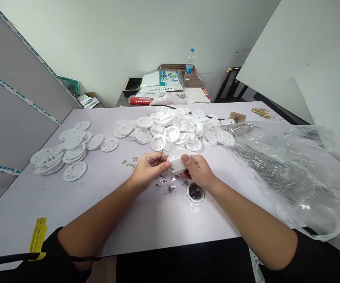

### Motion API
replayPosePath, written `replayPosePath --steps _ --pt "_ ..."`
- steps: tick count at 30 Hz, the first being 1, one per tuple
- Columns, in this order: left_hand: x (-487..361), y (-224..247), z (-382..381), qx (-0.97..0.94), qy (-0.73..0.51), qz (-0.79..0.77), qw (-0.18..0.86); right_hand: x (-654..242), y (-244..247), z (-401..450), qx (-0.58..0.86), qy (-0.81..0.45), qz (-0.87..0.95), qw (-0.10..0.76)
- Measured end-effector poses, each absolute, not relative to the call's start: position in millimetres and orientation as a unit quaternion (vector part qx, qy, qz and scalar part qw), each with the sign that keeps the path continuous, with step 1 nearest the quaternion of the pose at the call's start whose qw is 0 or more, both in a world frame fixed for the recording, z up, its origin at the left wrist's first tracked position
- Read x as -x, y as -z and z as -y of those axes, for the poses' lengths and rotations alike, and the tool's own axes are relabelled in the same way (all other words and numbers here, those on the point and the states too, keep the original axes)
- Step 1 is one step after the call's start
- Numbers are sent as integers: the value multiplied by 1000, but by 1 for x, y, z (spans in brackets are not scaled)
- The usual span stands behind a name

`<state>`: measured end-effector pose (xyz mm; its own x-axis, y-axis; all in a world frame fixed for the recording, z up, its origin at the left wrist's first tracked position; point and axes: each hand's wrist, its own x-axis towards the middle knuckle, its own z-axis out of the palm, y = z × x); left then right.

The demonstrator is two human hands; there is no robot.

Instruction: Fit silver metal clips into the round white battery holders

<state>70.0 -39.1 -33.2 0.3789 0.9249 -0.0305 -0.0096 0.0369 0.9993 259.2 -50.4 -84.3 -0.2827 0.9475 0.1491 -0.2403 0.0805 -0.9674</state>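
My right hand (200, 169) is closed around a white plastic cover (176, 163), its thumb lying on top. My left hand (150, 169) is closed on a thin, dark, pointed tool (160, 158), whose exact kind I cannot make out. The left thumb tip meets the cover's left edge. Below the hands lie several small metal contact pieces (171, 188), with more brassy clips (134, 159) to the left. A round dish with a dark inside (195, 192) sits under my right wrist. Just beyond the hands is a heap of white round plastic covers (172, 134).
More white covers (75, 171) are stacked at the left. Clear plastic bags (287, 173) spread over the table's right side. Gold-coloured thin pieces (261, 113) and a brown card (237, 116) lie at the far right. A water bottle (189, 65) stands behind the table.
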Motion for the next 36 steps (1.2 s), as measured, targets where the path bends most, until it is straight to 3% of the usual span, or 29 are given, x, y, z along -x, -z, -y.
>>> replayPosePath --steps 12,17,19,21,24,26,31,36 --pt "-69 29 40 -629 -387 -483 471 -258 93 52 355 -480 632 495" --pt "-65 26 39 -672 -383 -481 412 -262 93 48 360 -455 679 450" --pt "-56 19 34 -703 -406 -464 354 -266 91 45 371 -410 703 447" --pt "-42 4 27 -741 -434 -457 231 -271 89 42 395 -365 707 459" --pt "-19 -23 19 -776 -348 -526 6 -279 87 35 441 -325 684 481" --pt "-5 -39 17 -760 -250 -595 -73 -284 88 30 470 -312 663 493" --pt "35 -52 11 -722 -76 -673 -143 -292 95 20 529 -286 632 489" --pt "82 -44 -2 -722 -101 -670 -144 -291 99 17 533 -292 628 487"
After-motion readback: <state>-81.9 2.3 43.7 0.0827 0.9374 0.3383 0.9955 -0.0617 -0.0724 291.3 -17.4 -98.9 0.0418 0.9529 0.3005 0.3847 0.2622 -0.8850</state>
